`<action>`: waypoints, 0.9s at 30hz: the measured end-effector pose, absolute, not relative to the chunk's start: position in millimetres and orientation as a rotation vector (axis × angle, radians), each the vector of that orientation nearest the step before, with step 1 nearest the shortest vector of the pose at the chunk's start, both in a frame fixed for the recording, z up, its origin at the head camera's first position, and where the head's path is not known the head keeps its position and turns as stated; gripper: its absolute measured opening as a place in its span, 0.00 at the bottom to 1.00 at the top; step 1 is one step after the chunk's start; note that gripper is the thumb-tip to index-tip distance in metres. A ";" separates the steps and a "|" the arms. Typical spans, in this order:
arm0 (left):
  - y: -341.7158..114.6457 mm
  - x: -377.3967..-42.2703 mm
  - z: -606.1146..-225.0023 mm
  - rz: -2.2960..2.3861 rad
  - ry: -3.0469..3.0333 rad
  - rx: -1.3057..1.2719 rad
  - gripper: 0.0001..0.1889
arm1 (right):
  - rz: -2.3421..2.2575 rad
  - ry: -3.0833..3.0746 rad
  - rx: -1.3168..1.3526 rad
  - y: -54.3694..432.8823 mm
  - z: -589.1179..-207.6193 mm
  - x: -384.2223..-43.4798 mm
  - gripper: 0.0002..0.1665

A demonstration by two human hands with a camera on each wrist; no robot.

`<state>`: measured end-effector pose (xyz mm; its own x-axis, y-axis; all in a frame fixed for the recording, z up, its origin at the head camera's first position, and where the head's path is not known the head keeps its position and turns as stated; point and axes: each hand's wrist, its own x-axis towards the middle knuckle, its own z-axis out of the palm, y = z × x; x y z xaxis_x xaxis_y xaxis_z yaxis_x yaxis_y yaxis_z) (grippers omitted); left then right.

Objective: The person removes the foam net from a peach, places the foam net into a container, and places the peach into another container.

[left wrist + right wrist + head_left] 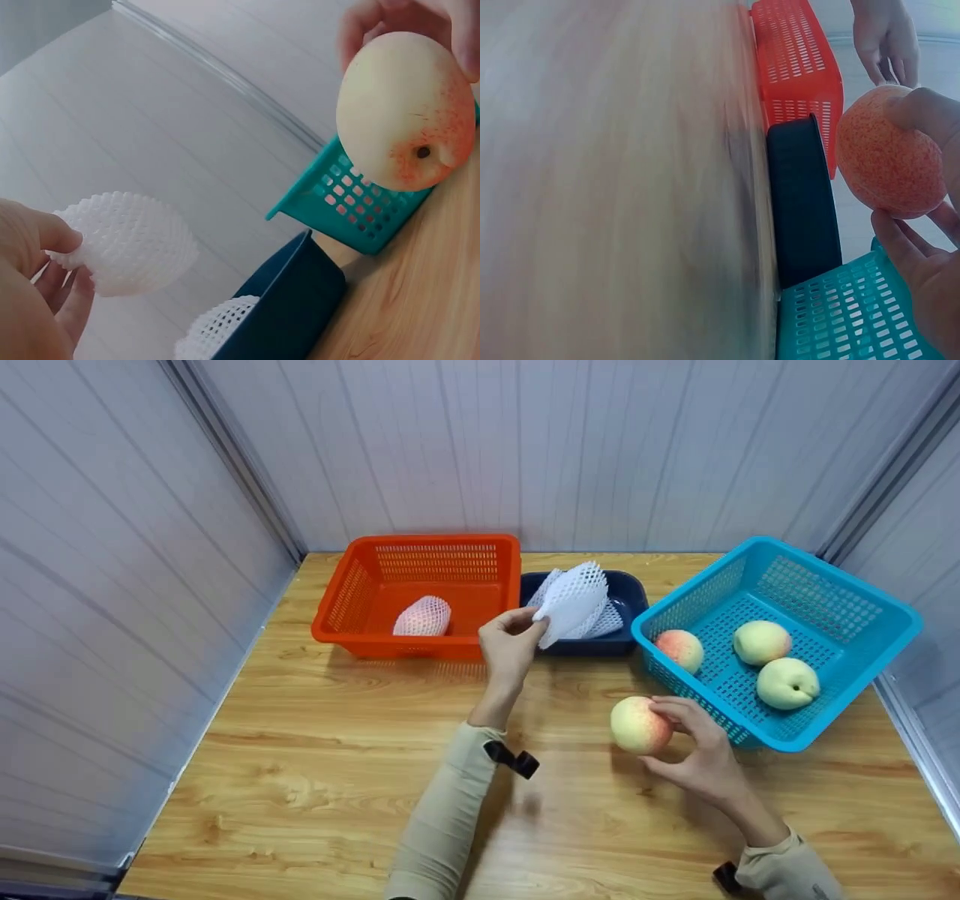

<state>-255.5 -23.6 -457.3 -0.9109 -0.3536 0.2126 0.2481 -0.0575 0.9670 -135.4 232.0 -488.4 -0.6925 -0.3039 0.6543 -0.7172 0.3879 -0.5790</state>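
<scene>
The left hand pinched the lower end of a white foam fruit net between thumb and fingers, holding it above the navy tray near the bench's far edge. The right hand gripped a peach between thumb and fingers over the bench, just beside the turquoise basket; some of its fingertips were hidden behind the fruit. In the right wrist view that peach covered the left fingertips, and the foam net could not be made out there. More foam nets lay in the tray, partly covered by the raised net, so their number was unclear. The mesh around the wrapped fruit in the orange basket hid much of its skin, and the basket's front rim cut off its base. 3 bare peaches sat in the turquoise basket, toward the bench's far right corner. Both beige sleeves ran out of the head view at the bottom. The bench had a yellowish wood-grain top, blurred in the right wrist view. Pale panelled walls stood along its left, far and right edges, with metallic strips at the corners.
</scene>
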 end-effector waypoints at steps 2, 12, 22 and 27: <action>-17.0 -261.7 -458.5 -1.964 -1.851 0.111 0.08 | 1.247 -2.211 0.871 231.7 -488.8 -134.5 0.44; 13.7 -288.1 -473.2 -1.706 -1.880 0.000 0.07 | 1.246 -2.237 0.838 234.8 -490.3 -131.3 0.44; 37.1 -312.0 -486.9 -1.169 -2.063 -0.274 0.05 | 1.240 -2.269 0.817 236.3 -491.8 -131.6 0.44; 40.9 -318.7 -498.3 -0.885 -2.210 -0.392 0.04 | 1.240 -2.253 0.823 235.1 -492.3 -132.8 0.44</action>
<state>-318.7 40.9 -498.3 -0.7001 0.0159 0.7139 0.5042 0.7189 0.4784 -132.8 235.1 -492.3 -0.7274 -0.2881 0.6228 -0.6803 0.4219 -0.5993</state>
